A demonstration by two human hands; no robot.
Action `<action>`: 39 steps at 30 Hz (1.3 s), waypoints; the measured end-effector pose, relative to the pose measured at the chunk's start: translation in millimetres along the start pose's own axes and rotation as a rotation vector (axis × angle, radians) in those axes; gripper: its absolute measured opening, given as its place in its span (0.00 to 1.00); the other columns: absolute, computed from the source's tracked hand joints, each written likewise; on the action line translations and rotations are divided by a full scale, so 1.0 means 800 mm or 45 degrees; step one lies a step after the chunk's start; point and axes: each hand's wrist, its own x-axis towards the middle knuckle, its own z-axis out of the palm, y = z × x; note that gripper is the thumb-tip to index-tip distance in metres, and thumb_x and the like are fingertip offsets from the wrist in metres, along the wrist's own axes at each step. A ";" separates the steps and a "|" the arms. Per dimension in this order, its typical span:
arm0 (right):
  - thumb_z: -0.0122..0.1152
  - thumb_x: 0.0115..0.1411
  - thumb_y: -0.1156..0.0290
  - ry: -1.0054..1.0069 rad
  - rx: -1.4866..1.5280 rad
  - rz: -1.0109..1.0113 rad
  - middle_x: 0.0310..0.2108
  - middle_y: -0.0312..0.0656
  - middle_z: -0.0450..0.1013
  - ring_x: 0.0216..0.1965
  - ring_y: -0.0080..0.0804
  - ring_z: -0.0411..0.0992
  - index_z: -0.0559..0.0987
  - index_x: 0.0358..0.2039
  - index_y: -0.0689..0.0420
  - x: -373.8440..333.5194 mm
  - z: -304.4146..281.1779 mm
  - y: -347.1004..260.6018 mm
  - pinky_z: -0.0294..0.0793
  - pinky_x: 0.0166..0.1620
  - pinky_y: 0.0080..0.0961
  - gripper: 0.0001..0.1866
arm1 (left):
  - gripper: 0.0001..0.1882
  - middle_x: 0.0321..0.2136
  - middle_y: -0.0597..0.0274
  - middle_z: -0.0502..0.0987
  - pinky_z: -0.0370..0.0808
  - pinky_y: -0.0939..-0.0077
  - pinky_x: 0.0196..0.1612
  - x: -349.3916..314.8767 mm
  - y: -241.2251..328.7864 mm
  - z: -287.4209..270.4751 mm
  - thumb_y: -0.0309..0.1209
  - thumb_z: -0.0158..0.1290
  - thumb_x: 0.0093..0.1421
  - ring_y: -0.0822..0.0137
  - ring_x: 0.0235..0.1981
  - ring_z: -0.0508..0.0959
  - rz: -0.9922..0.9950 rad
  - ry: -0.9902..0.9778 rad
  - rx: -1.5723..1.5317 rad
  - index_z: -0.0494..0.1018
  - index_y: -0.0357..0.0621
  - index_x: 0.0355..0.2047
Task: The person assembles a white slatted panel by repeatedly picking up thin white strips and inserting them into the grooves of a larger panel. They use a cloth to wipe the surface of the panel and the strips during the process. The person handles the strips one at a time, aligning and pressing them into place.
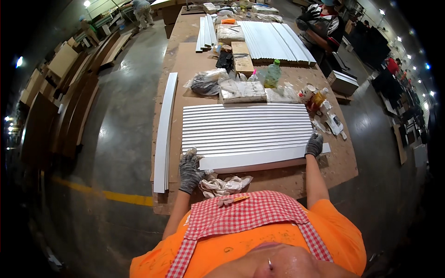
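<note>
Here, gloved left hand (190, 172), right hand (314, 145) — white slats (245, 126) between

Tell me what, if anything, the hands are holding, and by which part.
The left hand and right hand are near opposite ends of the nearest white strip; whether either actually grips it cannot be told.

Distant lamps (86, 3) glare white near the black, bending fisheye rim; the floor (120, 111) throws back pale reflections, while the worktop (342, 160) appears brightly lit.
</note>
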 end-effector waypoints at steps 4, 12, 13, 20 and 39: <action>0.45 0.62 0.56 0.045 0.028 -0.025 0.39 0.54 0.74 0.40 0.53 0.72 0.74 0.39 0.60 -0.001 -0.002 0.005 0.70 0.42 0.42 0.20 | 0.36 0.56 0.54 0.67 0.49 0.51 0.64 0.000 -0.002 0.003 0.57 0.66 0.33 0.52 0.59 0.63 0.020 0.016 -0.006 0.75 0.52 0.42; 0.48 0.61 0.57 0.050 -0.012 -0.010 0.38 0.51 0.74 0.39 0.51 0.73 0.74 0.38 0.57 -0.002 -0.002 0.004 0.71 0.40 0.42 0.16 | 0.39 0.58 0.53 0.64 0.46 0.52 0.65 0.000 -0.002 0.005 0.60 0.65 0.32 0.53 0.61 0.59 -0.030 -0.071 0.015 0.75 0.50 0.43; 0.49 0.60 0.58 0.051 -0.019 0.000 0.38 0.50 0.74 0.39 0.50 0.73 0.74 0.39 0.56 -0.001 -0.002 0.006 0.72 0.41 0.41 0.16 | 0.39 0.58 0.53 0.64 0.46 0.52 0.65 0.001 0.000 0.002 0.60 0.65 0.32 0.53 0.61 0.59 -0.032 -0.070 -0.011 0.75 0.50 0.43; 0.49 0.61 0.58 0.006 -0.032 0.021 0.38 0.48 0.74 0.39 0.49 0.73 0.74 0.39 0.57 -0.007 -0.011 -0.007 0.71 0.41 0.40 0.15 | 0.38 0.58 0.53 0.64 0.46 0.53 0.66 0.001 0.001 -0.006 0.57 0.67 0.32 0.53 0.62 0.58 -0.060 -0.088 -0.068 0.75 0.50 0.42; 0.48 0.61 0.58 0.001 -0.035 0.011 0.37 0.49 0.74 0.37 0.49 0.73 0.75 0.39 0.57 -0.008 -0.012 -0.007 0.72 0.39 0.41 0.16 | 0.38 0.59 0.53 0.64 0.46 0.53 0.65 0.004 0.004 -0.007 0.58 0.66 0.33 0.54 0.62 0.59 -0.035 -0.080 -0.027 0.74 0.50 0.43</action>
